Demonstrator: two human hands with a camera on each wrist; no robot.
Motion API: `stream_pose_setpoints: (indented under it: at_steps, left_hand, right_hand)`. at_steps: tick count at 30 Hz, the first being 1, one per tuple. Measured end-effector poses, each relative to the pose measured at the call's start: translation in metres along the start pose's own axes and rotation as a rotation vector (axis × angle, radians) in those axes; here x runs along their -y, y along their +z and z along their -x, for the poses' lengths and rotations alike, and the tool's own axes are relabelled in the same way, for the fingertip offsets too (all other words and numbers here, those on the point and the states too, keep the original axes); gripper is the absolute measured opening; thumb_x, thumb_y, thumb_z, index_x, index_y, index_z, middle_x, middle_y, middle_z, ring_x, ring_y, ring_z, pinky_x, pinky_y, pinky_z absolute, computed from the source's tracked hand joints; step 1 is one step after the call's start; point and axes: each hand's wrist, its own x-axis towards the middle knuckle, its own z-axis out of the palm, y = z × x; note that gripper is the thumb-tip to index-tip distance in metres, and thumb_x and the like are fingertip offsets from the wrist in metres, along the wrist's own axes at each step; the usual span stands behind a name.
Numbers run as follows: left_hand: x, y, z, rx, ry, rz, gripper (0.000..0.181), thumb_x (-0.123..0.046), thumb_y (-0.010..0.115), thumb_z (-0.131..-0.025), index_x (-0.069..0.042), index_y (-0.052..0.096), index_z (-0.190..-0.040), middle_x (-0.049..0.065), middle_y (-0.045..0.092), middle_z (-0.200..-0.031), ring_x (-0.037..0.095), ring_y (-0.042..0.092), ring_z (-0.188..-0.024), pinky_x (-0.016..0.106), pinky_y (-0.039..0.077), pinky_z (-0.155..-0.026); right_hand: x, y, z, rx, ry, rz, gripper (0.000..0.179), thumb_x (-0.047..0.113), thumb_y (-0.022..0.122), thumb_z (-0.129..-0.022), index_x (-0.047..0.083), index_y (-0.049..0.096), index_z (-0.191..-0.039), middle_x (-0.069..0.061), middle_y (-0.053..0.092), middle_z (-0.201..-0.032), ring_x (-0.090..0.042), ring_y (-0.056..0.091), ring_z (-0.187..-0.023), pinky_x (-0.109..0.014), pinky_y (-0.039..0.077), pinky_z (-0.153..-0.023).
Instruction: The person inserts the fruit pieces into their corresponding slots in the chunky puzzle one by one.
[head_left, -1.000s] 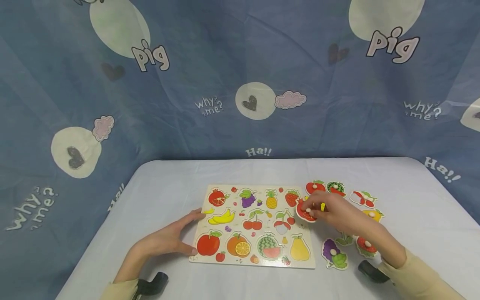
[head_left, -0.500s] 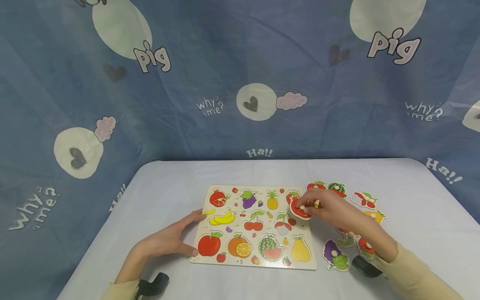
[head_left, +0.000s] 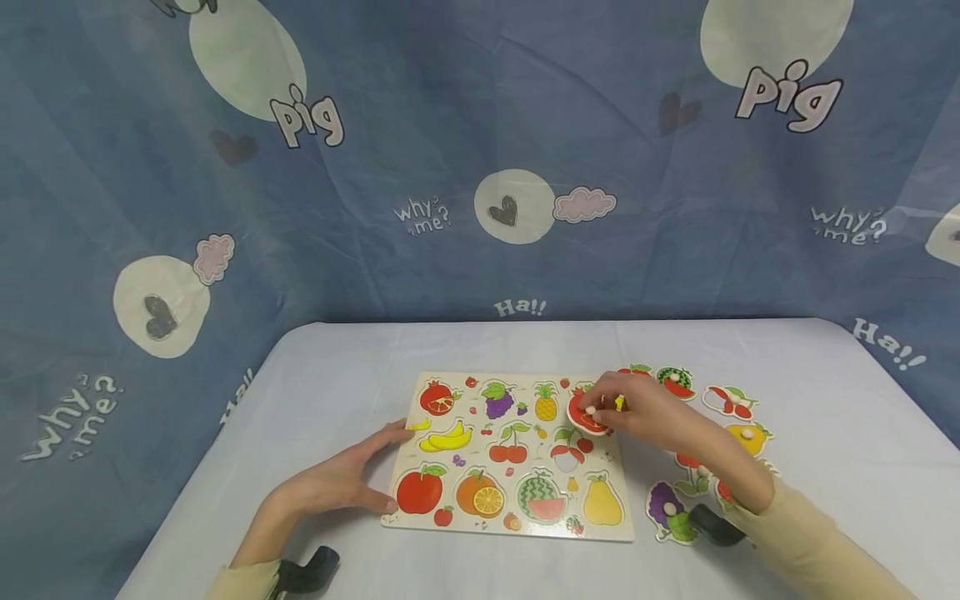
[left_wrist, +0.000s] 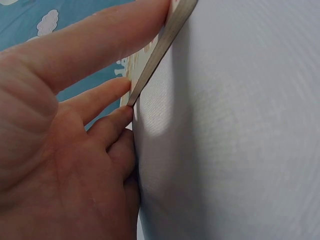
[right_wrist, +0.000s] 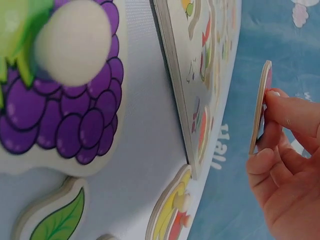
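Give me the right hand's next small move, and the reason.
Probably carry the red, rounded, white-knobbed fruit piece left across the cream rectangular wooden board: the right hand pinches it raised above the board's right side, while the similar-looking red pomegranate picture sits at the far left corner.

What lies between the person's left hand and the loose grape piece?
The puzzle board, whose left edge the left hand touches, then a narrow bare strip of white table before the grape piece; the head view shows it.
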Motion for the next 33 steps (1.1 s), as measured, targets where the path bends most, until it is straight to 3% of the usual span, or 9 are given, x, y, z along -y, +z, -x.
stream_pose_setpoints:
  at_steps: [6, 23, 28, 33]
  left_hand:
    - [0.0, 0.0, 0.001, -0.002, 0.01, 0.002, 0.092, -0.024, 0.088, -0.069, -0.023, 0.042, -0.148, 0.01, 0.021, -0.161, 0.038, 0.017, -0.145, 0.07, 0.016, -0.109]
    - [0.002, 0.001, 0.001, -0.003, -0.002, -0.004, 0.093, -0.026, 0.088, -0.069, -0.025, 0.041, -0.149, 0.009, 0.021, -0.161, 0.037, 0.019, -0.144, 0.069, 0.016, -0.109]
    - [0.002, 0.0, 0.0, -0.001, -0.004, 0.008, 0.093, -0.025, 0.088, -0.069, -0.024, 0.041, -0.149, 0.009, 0.021, -0.161, 0.037, 0.019, -0.144, 0.069, 0.017, -0.109]
    - [0.003, 0.001, -0.001, 0.003, 0.001, 0.008, 0.093, -0.025, 0.088, -0.069, -0.024, 0.04, -0.149, 0.009, 0.021, -0.161, 0.037, 0.018, -0.144, 0.07, 0.017, -0.108]
  right_hand:
    - [0.001, 0.004, -0.007, 0.041, -0.001, -0.034, 0.024, 0.001, 0.069, -0.089, 0.02, 0.074, -0.104, 0.006, 0.064, -0.094, -0.012, 0.057, -0.068, -0.027, 0.052, -0.062]
    - [0.005, 0.009, -0.026, 0.082, 0.008, -0.003, 0.023, 0.008, 0.07, -0.09, 0.026, 0.073, -0.104, 0.012, 0.064, -0.1, -0.014, 0.056, -0.085, -0.028, 0.051, -0.072]
    - [0.008, 0.012, -0.032, 0.076, -0.029, -0.003, 0.023, 0.005, 0.07, -0.09, 0.023, 0.074, -0.104, 0.011, 0.065, -0.102, -0.014, 0.055, -0.086, -0.029, 0.051, -0.071]
    - [0.01, 0.015, -0.039, 0.08, -0.037, -0.009, 0.024, 0.004, 0.069, -0.091, 0.021, 0.074, -0.107, 0.009, 0.066, -0.103, -0.013, 0.057, -0.09, -0.029, 0.053, -0.08]
